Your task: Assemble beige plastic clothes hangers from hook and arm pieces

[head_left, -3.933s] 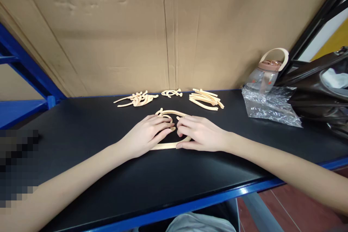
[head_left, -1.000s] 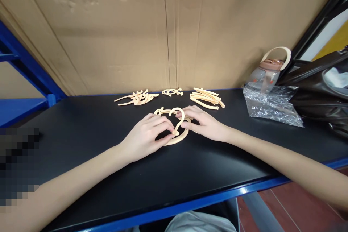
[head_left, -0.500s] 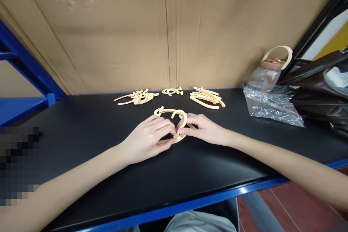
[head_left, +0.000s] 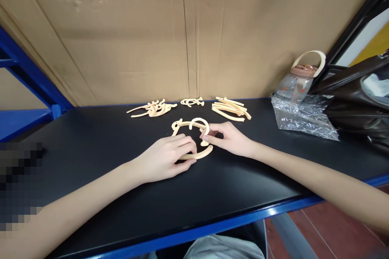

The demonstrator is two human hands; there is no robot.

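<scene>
On the black tabletop [head_left: 100,162] lie thin curved pale wooden pieces. My left hand [head_left: 165,158] is closed on a long curved strip [head_left: 199,155] that lies flat in front of me. My right hand [head_left: 229,137] pinches a small hook-shaped piece [head_left: 200,123] and holds it upright at the strip's right end. Another curved strip [head_left: 178,125] runs just behind the two hands.
Three small heaps of similar wooden pieces lie along the back: left heap [head_left: 153,109], middle heap [head_left: 191,102], right heap [head_left: 231,110]. A clear plastic bag [head_left: 300,119], a bottle with a handle [head_left: 299,79] and a dark bag [head_left: 355,105] stand at right. Cardboard wall [head_left: 182,28] behind.
My right hand has lifted the hook-shaped piece a little up and away from my left fingers. The long strip now shows more between the hands.
</scene>
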